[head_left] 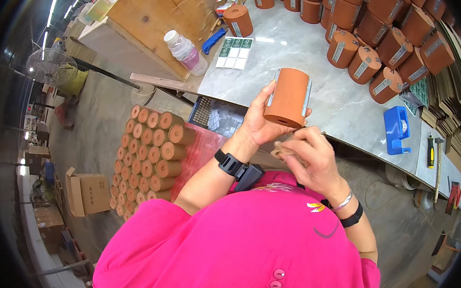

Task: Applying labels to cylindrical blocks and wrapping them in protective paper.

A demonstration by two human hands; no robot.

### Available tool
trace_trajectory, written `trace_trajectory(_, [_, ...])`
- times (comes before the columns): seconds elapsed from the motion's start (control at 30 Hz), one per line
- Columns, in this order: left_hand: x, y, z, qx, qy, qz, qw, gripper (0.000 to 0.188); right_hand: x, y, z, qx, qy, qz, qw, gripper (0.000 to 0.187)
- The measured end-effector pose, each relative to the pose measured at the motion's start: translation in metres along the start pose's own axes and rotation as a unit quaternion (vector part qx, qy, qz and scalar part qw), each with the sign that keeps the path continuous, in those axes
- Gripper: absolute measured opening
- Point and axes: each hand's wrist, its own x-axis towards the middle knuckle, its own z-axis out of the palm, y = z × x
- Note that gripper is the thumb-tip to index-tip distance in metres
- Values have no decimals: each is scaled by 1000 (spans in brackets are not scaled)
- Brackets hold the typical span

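Observation:
My left hand (258, 120) grips a reddish-brown cylinder (290, 94) from below and the side, raised by the near edge of the table. The cylinder leans slightly, with a dark hole in its lower end and a metal strip along each side. Just below it, my right hand (312, 155) is closed with the fingertips pinching a small tan scrap (279, 149), perhaps a rag; its kind is unclear. A gap separates this scrap from the cylinder.
Similar cylinders (367, 62) with metal strips stand stacked at the table's far right. A sticker sheet (234, 53), blue knife (213, 41) and bottle (186, 54) lie left. A blue tape dispenser (397, 130) and screwdriver (431, 151) sit right. Plain cylinders (150, 152) fill the floor at left.

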Motion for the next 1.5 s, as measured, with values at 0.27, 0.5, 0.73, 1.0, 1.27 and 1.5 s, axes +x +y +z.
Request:
trace_trajectory(0.27, [-11,0,3,-92,-46,-40,994,84,21,26,-30,7,259,89,962,16])
trace_trajectory(0.5, [-17,-12,33,-79,-18,-40,996,77,35,15,4,-124,228,-3,966,26])
trace_trajectory(0.73, [-6,4,5,-91,-108,-6,990,85,-1,-6,2,-39,34,-46,998,27])
trace_trajectory(1.0, [9,14,7,19,-19,92,995,73,-5,80,-58,-390,108,117,907,48])
trace_trajectory(1.27, [58,24,-10,424,-68,151,890,80,41,97,9,81,6,260,962,78])
trace_trajectory(1.5, [33,111,-86,798,349,302,389,74,15,150,40,22,16,203,979,88])
